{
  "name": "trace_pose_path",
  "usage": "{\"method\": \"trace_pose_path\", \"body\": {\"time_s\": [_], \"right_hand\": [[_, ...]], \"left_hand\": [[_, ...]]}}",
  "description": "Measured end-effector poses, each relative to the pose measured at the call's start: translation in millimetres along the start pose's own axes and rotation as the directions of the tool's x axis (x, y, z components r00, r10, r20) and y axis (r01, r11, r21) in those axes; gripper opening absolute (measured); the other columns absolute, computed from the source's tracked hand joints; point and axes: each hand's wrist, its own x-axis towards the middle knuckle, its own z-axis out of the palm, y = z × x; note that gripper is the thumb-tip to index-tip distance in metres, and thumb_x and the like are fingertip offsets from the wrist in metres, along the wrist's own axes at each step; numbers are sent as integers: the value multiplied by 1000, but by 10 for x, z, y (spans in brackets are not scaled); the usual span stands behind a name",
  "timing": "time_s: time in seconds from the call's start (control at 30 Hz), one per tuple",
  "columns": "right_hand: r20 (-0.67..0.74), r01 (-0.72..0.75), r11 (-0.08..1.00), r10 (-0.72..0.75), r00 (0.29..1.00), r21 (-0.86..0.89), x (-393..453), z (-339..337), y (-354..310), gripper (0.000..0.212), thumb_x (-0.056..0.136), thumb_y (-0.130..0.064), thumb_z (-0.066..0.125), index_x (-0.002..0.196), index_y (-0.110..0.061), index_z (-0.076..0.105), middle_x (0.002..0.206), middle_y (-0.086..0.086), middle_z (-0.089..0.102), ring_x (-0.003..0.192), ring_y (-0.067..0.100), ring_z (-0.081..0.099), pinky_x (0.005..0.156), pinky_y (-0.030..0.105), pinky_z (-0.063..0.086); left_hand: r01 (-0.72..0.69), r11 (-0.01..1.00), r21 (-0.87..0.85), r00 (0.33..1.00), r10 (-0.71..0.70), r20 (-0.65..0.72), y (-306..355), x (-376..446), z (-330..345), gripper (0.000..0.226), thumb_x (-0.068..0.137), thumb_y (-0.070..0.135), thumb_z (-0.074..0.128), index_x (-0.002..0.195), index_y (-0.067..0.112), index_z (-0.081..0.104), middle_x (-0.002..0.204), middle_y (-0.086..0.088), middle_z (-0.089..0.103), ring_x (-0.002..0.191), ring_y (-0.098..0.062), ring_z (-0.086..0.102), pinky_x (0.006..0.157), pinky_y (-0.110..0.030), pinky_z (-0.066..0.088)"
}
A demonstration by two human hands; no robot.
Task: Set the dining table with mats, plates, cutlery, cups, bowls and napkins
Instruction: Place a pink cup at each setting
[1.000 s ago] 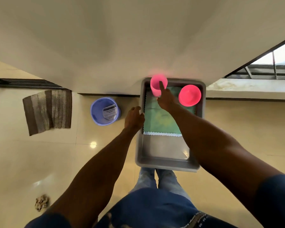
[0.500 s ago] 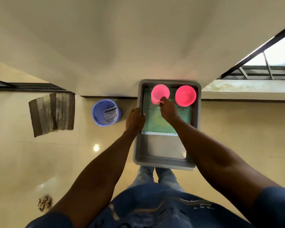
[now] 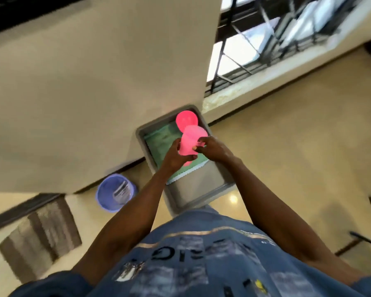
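Fetching the cups: pink cup (image 3: 190,141) lifted clear above the grey tray (image 3: 198,192), held between both hands over the green mat (image 3: 159,139) lying in the tray's far half. Left hand (image 3: 176,156) wrapped around the cup's lower body, fingers curled under it; right hand (image 3: 212,147) pinching the cup's right side near the rim with thumb and fingertips. Second pink cup (image 3: 185,120) left standing at the tray's far corner, just beyond the held one. Tray set on the floor against the wall; blue bin (image 3: 115,192) to its left, striped rug (image 3: 40,237) nearer and further left. Dining table not in view. Next, by the look of it: carrying the cup across to the table and setting it upright at a place, or freeing one hand to collect the second cup first. Frame blurred, so finer finger detail not clear.
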Motion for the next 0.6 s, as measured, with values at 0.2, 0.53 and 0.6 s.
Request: {"method": "trace_pose_path", "body": {"time_s": [0.2,0.53,0.6], "right_hand": [[-263,-86,973,142,954,214,-1003,-85,222,45,76,-39,81,112,-16,68,102,7,67,89,19,62,74,27,44],[-583,13,878,306,753,479,-2265,-59,736,15,82,-21,77,84,-7,71,92,4,67,83,11,59,75,26,43],[-560,0,873,312,768,488,-2498,-135,786,23,84,-24,74,84,-2,69,80,10,67,70,11,54,66,28,40]], "left_hand": [[-126,990,-63,958,138,253,102,-320,357,93,47,43,95,127,17,55,117,-3,68,104,-18,66,87,-42,57],[-252,967,24,702,166,692,530,-954,1052,81,61,57,83,131,33,49,112,0,67,101,-24,65,85,-45,55],[-293,956,23,643,179,744,655,-1115,1195,77,67,52,78,133,30,47,112,-2,66,100,-23,64,78,-36,54]]}}
